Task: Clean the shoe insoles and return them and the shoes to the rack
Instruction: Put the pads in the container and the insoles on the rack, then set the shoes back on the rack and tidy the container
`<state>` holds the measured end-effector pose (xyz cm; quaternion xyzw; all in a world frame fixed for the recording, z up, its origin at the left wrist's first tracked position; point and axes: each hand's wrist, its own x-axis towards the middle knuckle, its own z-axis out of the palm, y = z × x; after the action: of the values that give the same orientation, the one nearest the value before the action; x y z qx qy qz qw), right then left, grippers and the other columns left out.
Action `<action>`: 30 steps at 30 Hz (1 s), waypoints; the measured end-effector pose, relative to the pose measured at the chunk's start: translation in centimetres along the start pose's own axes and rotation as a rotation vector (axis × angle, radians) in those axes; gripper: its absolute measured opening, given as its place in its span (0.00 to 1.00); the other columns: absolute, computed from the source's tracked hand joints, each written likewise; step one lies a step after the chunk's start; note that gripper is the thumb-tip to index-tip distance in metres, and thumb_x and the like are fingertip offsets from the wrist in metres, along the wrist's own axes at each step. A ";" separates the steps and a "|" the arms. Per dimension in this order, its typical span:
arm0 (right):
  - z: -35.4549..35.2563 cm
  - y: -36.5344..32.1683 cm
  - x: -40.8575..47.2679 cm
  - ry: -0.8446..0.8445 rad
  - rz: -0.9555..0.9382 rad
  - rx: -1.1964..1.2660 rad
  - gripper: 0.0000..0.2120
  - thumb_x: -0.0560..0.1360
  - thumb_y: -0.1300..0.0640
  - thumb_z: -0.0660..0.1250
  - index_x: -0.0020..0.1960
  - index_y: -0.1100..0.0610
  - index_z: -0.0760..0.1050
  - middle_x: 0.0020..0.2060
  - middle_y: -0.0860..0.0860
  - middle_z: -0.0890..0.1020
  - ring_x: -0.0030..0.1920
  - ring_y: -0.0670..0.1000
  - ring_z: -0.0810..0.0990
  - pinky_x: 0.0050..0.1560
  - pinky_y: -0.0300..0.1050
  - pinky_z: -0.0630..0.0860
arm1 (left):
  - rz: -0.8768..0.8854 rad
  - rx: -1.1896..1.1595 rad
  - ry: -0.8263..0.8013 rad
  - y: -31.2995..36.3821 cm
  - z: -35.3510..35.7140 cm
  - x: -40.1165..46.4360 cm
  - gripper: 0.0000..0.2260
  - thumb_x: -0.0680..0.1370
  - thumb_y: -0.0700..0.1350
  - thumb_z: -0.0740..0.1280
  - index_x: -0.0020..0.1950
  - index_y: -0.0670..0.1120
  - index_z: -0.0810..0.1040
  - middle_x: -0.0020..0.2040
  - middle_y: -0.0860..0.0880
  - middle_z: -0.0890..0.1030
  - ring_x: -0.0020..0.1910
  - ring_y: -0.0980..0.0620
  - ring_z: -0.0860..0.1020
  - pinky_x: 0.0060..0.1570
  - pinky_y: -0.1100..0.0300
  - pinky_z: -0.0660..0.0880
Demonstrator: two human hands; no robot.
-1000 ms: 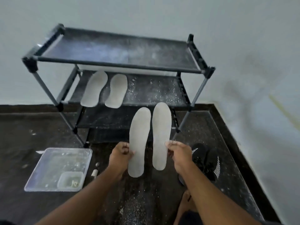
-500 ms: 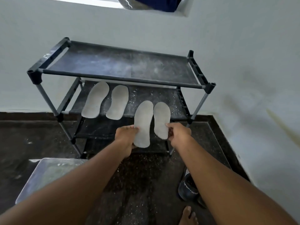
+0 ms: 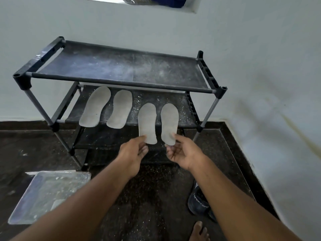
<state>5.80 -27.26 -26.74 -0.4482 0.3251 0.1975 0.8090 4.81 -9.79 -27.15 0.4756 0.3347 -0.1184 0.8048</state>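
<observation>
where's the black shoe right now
In the head view the black shoe stands on the dark floor at lower right, below the right forearm and just above a bare foot.
</observation>
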 end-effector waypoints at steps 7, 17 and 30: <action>-0.3 -0.6 -1.7 -0.028 -0.028 -0.008 0.05 0.76 0.66 0.69 0.49 0.69 0.78 0.29 0.56 0.81 0.30 0.49 0.75 0.26 0.38 0.75 | 0.042 0.107 0.077 -0.6 1.3 -2.3 0.06 0.80 0.37 0.72 0.54 0.35 0.81 0.48 0.39 0.86 0.50 0.45 0.86 0.47 0.58 0.83; 1.3 -4.5 2.7 0.083 -0.025 -0.108 0.06 0.79 0.68 0.65 0.43 0.67 0.77 0.33 0.56 0.78 0.30 0.48 0.73 0.25 0.36 0.74 | -0.030 0.102 -0.003 2.1 4.3 1.9 0.02 0.81 0.35 0.70 0.52 0.36 0.79 0.46 0.39 0.86 0.45 0.48 0.86 0.40 0.59 0.82; 0.9 -5.4 4.6 0.114 -0.038 -0.154 0.07 0.79 0.67 0.64 0.43 0.66 0.76 0.35 0.58 0.80 0.29 0.48 0.74 0.24 0.36 0.72 | -0.022 -0.015 -0.063 1.3 4.4 4.0 0.05 0.81 0.33 0.69 0.56 0.36 0.78 0.50 0.38 0.85 0.48 0.47 0.86 0.41 0.58 0.84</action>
<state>12.66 -29.18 -26.36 -0.5258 0.3458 0.1808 0.7558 10.32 -12.35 -27.41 0.4618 0.3151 -0.1397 0.8173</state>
